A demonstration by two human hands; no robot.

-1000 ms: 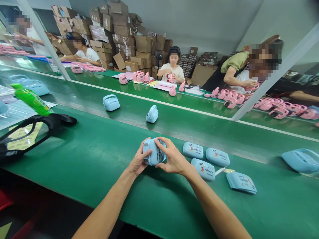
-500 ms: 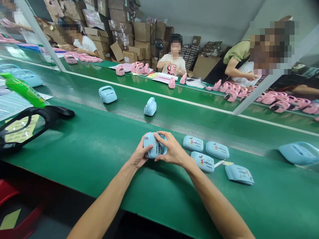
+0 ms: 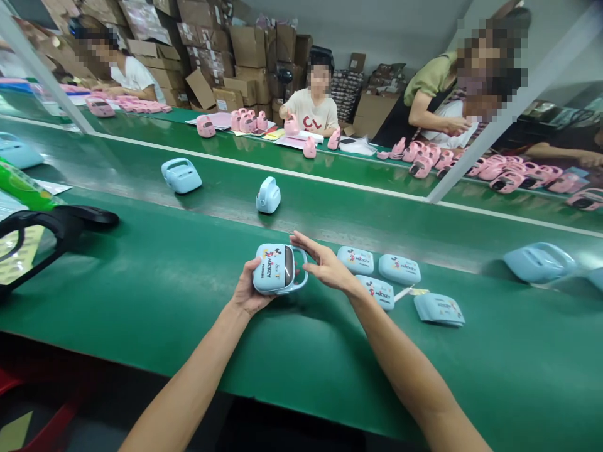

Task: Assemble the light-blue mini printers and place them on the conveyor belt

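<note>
Over the green worktop (image 3: pixel 164 295), the left hand (image 3: pixel 247 292) is clamping a blue case (image 3: pixel 273 276) opposite its handle (image 3: pixel 298 288), probably so the print (image 3: pixel 271 260) is showing. The right hand (image 3: pixel 328 263) is kinda hovering fingers-apart by the handle, contact unclear. Printed panels (image 3: pixel 399 269) are lying nearby, seemingly for easy reach; more blue cases (image 3: pixel 183 177) are sitting beyond.
</note>
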